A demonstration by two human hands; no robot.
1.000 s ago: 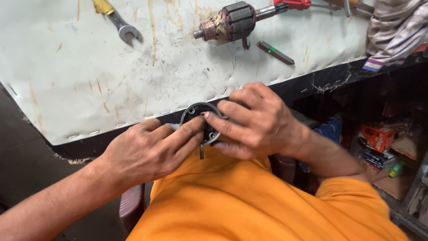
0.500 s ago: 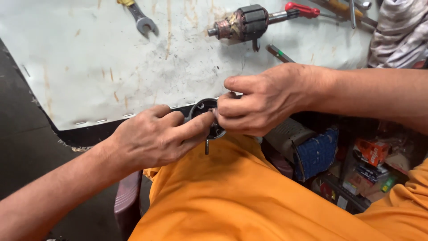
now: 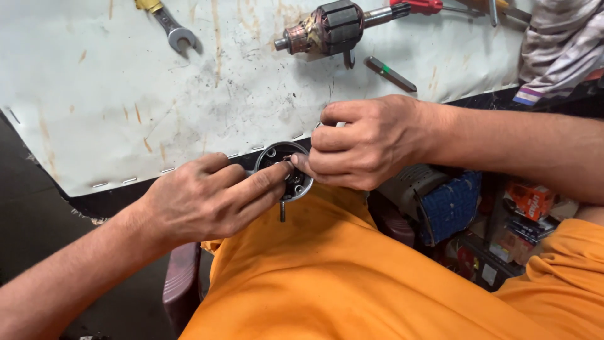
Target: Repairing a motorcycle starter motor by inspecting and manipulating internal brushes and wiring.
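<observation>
The round metal end cap (image 3: 284,171) is held over the lap, just off the tabletop (image 3: 126,94) edge. It's gripped by the left hand (image 3: 204,198), fingers closed around its rim, and pinched from the other side by the right hand (image 3: 368,141). Probably best kept steady and level while the small inner parts get worked, so the pin below isn't bent.

Orange box (image 3: 533,203) among cartons (image 3: 497,252) lower right.
</observation>
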